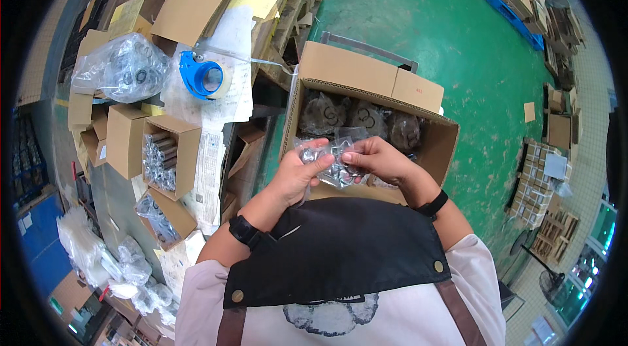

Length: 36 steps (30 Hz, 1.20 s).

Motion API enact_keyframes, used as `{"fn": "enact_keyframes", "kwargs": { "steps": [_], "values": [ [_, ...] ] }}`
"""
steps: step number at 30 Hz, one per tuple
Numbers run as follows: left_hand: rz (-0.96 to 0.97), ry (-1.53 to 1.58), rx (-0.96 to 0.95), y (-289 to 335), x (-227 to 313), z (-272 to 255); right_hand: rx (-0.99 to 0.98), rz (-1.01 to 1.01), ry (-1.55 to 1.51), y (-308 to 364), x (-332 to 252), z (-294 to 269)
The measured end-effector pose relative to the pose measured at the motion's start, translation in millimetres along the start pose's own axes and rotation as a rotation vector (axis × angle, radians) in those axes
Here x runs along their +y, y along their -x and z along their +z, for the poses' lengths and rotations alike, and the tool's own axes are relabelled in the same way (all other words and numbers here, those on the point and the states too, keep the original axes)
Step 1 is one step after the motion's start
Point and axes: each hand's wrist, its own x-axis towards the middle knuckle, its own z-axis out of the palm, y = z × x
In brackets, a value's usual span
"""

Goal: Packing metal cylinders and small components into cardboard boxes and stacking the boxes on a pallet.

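Between my two hands is a small clear plastic bag (335, 173) with shiny metal pieces inside, too small to name. My left hand (305, 168) grips its left side, thumb on top. The thumb and fingers of my right hand (378, 161) pinch its upper right part. Both hands are above the near side of a large open cardboard box (369, 75). Inside that box lie several plastic bags (367, 120) of dark contents, some with black marks on them. My hands and the small bag hide part of the box's inside.
On the worktable at left are a blue tape dispenser (200, 76), a bulky clear bag (127, 70), paper sheets (230, 51) and a small carton (190, 161) of metal parts. Pallets of boxes (538, 182) and a fan (548, 275) stand on the right of the green floor (418, 12).
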Motion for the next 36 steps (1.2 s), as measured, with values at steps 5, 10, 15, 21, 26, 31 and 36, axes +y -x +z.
{"fn": "enact_keyframes", "kwargs": {
  "steps": [5, 10, 15, 21, 26, 31, 36],
  "values": [
    [-0.016, -0.089, 0.019, 3, -1, 4, 0.293, 0.146, 0.403, 26, 14, -57],
    [-0.022, -0.171, 0.018, -6, -3, 7, 0.291, 0.299, 0.646, 41, 66, -95],
    [-0.039, -0.185, 0.012, -8, 2, 13, 0.26, 0.264, 1.356, 38, 100, -106],
    [0.074, -0.223, -0.009, 12, 29, 23, 0.259, 0.175, 0.647, 43, 18, -55],
    [0.291, -0.424, 0.035, 8, 25, 22, 0.244, 0.026, 1.0, 11, 27, -26],
    [0.513, -0.55, 0.069, 15, 27, 9, -0.069, -0.126, -0.011, -8, -12, 24],
    [0.846, -0.506, 0.422, 87, 90, -8, -0.058, -0.025, 0.367, -86, 37, 14]
  ]
}}
